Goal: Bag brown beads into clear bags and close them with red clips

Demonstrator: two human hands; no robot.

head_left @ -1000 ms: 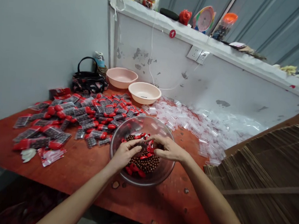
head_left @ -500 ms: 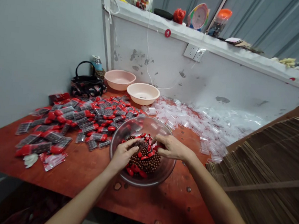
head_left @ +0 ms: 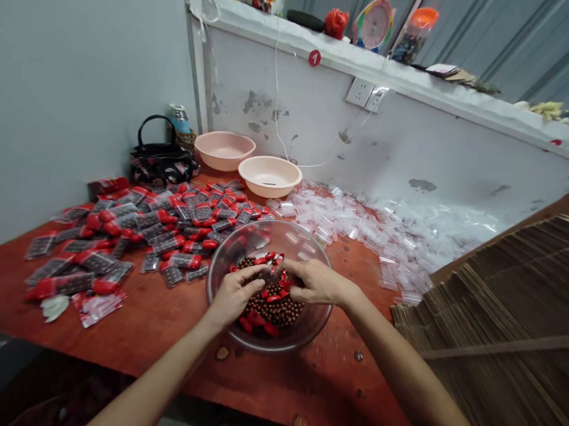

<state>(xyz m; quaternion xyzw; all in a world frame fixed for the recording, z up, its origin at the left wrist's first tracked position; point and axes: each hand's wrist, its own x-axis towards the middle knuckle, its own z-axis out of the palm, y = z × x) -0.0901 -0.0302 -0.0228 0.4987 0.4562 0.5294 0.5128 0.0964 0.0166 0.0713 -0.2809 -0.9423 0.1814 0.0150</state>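
Note:
A clear plastic bowl point(head_left: 298, 347) stands before me on the red table, with brown balls point(head_left: 286, 313) and red plastic caps point(head_left: 269, 329) inside. Over the bowl, my left hand point(head_left: 233, 294) pinches a small clear case point(head_left: 270, 275) that looks dark with balls. The fingers of my right hand point(head_left: 319, 284) are bent and closed at the far end of that case. Whatever they hold is hidden, though red shows below them. Filled cases with red caps point(head_left: 185, 221) lie heaped to the left. Clear empty cases point(head_left: 362, 227) are spread at the back right.
Two basins, one pink point(head_left: 224, 150) and one cream point(head_left: 270, 178), stand by the back wall near a black handbag point(head_left: 163, 164). Stacked cardboard point(head_left: 507, 322) borders the right side. A cluttered shelf point(head_left: 399, 71) runs above the table point(head_left: 156, 347).
My right hand has moved slightly left, its fingertips now against the end of the case. My left hand keeps its hold on the case. The view has shifted a little.

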